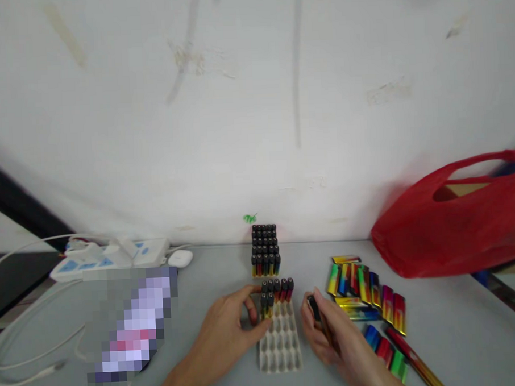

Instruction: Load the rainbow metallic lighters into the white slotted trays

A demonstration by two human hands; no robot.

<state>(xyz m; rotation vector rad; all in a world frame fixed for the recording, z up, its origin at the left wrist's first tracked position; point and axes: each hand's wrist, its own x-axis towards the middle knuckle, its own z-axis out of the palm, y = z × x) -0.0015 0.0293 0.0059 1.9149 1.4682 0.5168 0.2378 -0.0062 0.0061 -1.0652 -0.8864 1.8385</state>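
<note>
A pale grey tray (280, 351) with rows of small cells lies in front of me. At its far end stand several slim black-topped pieces (277, 286) with shiny coloured bodies. My left hand (229, 322) grips the tray's left edge, thumb over the cells and bent fingers beside the standing pieces. To the right of the tray, my right hand (332, 332) is closed around a slim black-ended piece (314, 308) with a brownish shiny body. Its lower part is hidden by the fingers. Behind the tray, a block of similar black-topped pieces (265, 249) stands upright near the wall.
Loose shiny coloured pieces (364, 285) lie scattered on the right of the grey table (201, 275). A red bag (438, 230) stands at the back right. On the left are a power strip (110, 257), a white case (180, 258), cables and a blurred-out object (135, 323).
</note>
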